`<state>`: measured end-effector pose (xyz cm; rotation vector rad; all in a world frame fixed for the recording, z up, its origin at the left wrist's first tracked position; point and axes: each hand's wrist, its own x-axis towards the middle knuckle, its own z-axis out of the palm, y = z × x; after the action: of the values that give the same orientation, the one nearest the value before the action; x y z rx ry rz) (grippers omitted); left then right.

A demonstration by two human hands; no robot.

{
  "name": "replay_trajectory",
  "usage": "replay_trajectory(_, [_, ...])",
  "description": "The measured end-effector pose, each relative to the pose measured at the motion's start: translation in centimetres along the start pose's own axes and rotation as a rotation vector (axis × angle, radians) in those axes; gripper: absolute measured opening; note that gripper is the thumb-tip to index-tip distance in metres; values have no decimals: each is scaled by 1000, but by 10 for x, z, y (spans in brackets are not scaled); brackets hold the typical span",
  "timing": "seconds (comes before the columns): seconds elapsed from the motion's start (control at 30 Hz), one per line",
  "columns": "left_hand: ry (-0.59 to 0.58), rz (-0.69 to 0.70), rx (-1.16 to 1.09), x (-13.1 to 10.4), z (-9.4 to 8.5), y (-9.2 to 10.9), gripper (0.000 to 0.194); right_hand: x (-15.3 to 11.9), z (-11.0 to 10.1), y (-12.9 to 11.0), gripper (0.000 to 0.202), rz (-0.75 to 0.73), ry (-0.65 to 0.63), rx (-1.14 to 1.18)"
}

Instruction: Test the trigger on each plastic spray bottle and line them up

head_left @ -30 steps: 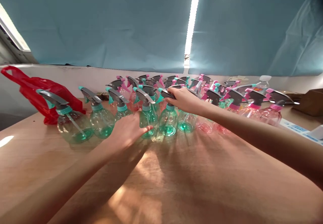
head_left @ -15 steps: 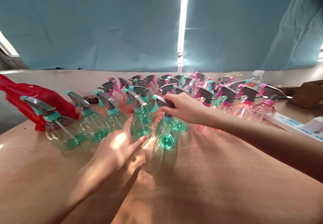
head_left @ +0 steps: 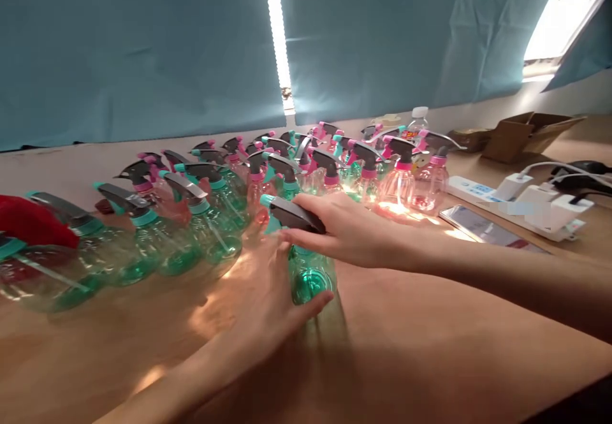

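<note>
My right hand (head_left: 335,226) is closed round the grey trigger head of a green spray bottle (head_left: 313,277) with a turquoise nozzle and collar. The bottle's clear body hangs below that hand, and green shows at its base. My left hand (head_left: 268,290) cups the lower left side of the same bottle. Its thumb crosses in front of the base; the fingertips are partly hidden and a little blurred. To the left stands a row of similar green spray bottles (head_left: 167,248). Pink spray bottles (head_left: 396,188) stand behind and to the right, with several more mixed in.
A white power strip (head_left: 519,210) with plugged-in chargers lies on the right, with a phone (head_left: 488,226) in front of it. Behind are an open cardboard box (head_left: 526,134) and a white-capped bottle (head_left: 419,121). Red plastic (head_left: 36,220) covers part of the left end.
The view has turned right, bringing the phone and chargers into sight. My left hand has moved from beside a neighbouring bottle to the one in my right hand. My right hand keeps its grip.
</note>
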<state>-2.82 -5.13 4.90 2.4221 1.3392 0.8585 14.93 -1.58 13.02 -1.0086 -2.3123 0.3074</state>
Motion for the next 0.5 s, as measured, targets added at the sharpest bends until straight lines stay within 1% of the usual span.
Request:
replay_trajectory(0.07, [-1,17,-39,6,12,8,86,-13,-8,11,32,3,-4,54])
replay_trajectory(0.13, [-49,19,-99,10,23,14,85,-26,-16,24,31,-29,-28,142])
replay_trajectory(0.2, [-90,17,-161,16,34,19,84,-40,-22,40,30,-85,-27,224])
replay_trajectory(0.27, [-92,47,-208,22,47,24,85,-52,-26,54,31,-123,11,270])
replay_trajectory(0.33, [-76,102,-247,30,60,29,85,-63,-27,65,34,-126,61,284])
replay_trajectory(0.4, [-70,145,-280,39,72,34,86,-70,-25,73,39,-101,120,299])
replay_trajectory(0.5, [-101,185,-301,51,84,39,88,-74,-21,80,43,-13,202,377])
